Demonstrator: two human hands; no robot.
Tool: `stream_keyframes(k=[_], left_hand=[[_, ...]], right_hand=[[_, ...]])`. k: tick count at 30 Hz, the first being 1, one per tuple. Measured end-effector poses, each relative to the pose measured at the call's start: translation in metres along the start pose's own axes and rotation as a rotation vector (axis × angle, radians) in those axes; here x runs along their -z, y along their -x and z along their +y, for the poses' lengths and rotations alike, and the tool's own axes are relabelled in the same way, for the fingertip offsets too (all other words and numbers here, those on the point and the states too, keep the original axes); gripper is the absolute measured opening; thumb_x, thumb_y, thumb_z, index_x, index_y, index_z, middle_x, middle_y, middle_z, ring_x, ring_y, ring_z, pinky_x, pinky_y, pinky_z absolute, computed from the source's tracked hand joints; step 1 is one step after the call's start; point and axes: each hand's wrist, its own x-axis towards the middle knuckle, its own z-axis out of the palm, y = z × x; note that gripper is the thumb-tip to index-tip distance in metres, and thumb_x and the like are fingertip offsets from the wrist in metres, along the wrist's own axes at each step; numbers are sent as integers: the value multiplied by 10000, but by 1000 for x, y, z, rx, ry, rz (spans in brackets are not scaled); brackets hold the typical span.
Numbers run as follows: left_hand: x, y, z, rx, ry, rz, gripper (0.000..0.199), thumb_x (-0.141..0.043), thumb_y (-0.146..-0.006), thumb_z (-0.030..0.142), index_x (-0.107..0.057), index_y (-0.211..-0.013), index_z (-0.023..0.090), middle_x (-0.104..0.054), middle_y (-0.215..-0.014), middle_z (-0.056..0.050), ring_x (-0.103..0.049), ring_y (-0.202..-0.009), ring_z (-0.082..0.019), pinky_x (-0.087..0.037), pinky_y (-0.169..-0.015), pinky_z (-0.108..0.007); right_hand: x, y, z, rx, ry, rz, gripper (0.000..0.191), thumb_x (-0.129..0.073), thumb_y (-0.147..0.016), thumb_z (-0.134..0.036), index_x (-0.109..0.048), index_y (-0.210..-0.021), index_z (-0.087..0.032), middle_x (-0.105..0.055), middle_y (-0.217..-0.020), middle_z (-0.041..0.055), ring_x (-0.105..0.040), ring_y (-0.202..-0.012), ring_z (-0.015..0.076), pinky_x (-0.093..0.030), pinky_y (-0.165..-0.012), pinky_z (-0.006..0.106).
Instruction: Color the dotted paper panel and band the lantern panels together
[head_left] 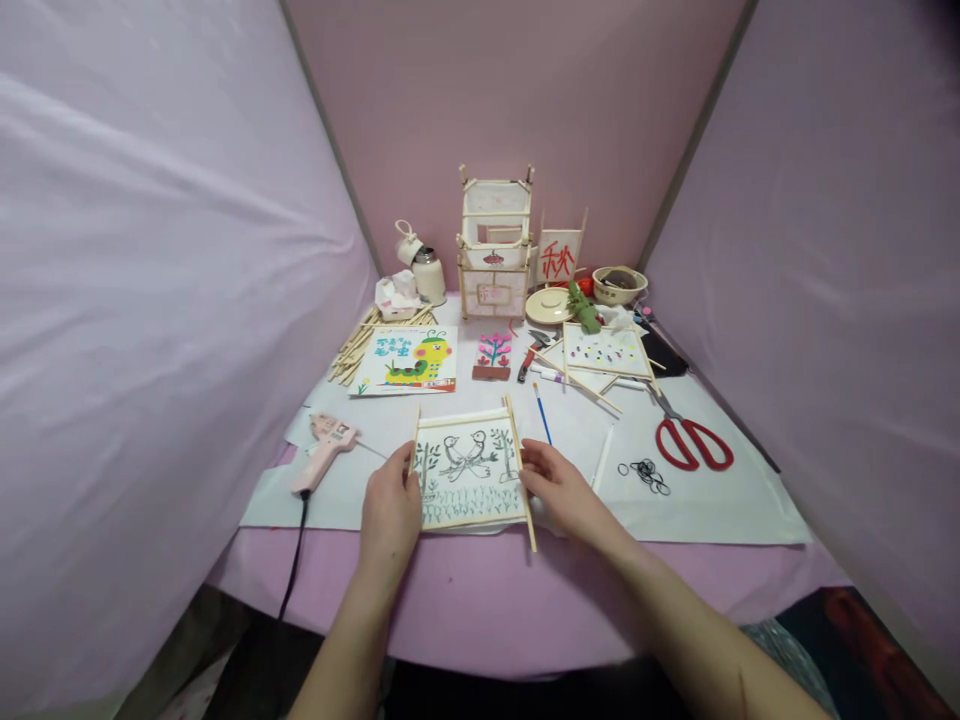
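A stick-framed drawing of two birds, trees and grass is held near the table's front edge. My left hand grips its left side, thumb in front and fingers mostly behind. At the opposite side, my right hand is closed around the right stick, which juts out below the frame. Left of my left hand lies a pink hot glue gun with a black cord. A blue paintbrush and a white stick-like item rest beyond my right hand.
Red-handled scissors and black rubber bands lie at the right. A caterpillar picture book covers part of a pile of wooden sticks. At the back stands a tall stick-framed lantern. Fabric walls close in both sides.
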Motion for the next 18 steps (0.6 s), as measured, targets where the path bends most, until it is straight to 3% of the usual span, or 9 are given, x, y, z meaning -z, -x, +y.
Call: stream_keyframes(k=[3, 6, 9, 14, 18], left_hand=[[-1, 5, 1, 60, 82, 47, 373, -482, -827, 211, -591, -1181, 176, -687, -958, -101, -635, -803, -239, -503, -757, -374], [-2, 12, 6, 154, 231, 90, 379, -520, -828, 254, -567, -1197, 179, -665, -963, -89, -621, -738, -188, -513, -687, -320], [2, 10, 19, 134, 427, 186, 353, -547, -840, 294, -563, -1178, 195, -632, -1048, -85, -614, -824, -167, -515, -698, -275], [2, -27, 43, -97, 694, 326, 404, -592, -830, 249, -511, -1225, 220, -576, -1201, -89, -569, -1048, -174, -494, -836, -268], [-18, -60, 40, -111, 736, 330, 314, -573, -832, 242, -572, -1135, 163, -635, -1087, -96, -596, -1008, -184, -474, -892, -311]], right_hand=[[-1, -1, 2, -45, -125, 63, 492, -638, -758, -226, -527, -1237, -230, -636, -1142, 87, -629, -985, 212, -476, -910, 405], [0, 3, -9, -58, -248, -75, 474, -658, -749, -233, -564, -1213, -213, -676, -1047, 80, -650, -913, 218, -489, -875, 406], [5, 7, -31, 41, -264, -208, 386, -685, -756, -273, -624, -1133, -219, -684, -1041, 69, -637, -928, 221, -481, -887, 402], [15, 1, -64, 323, -111, -212, 317, -720, -757, -290, -639, -1061, -251, -661, -1026, 34, -587, -944, 195, -456, -892, 366], [14, -12, -64, 413, 55, -177, 211, -717, -751, -281, -631, -940, -237, -630, -895, 1, -559, -844, 167, -456, -791, 311]])
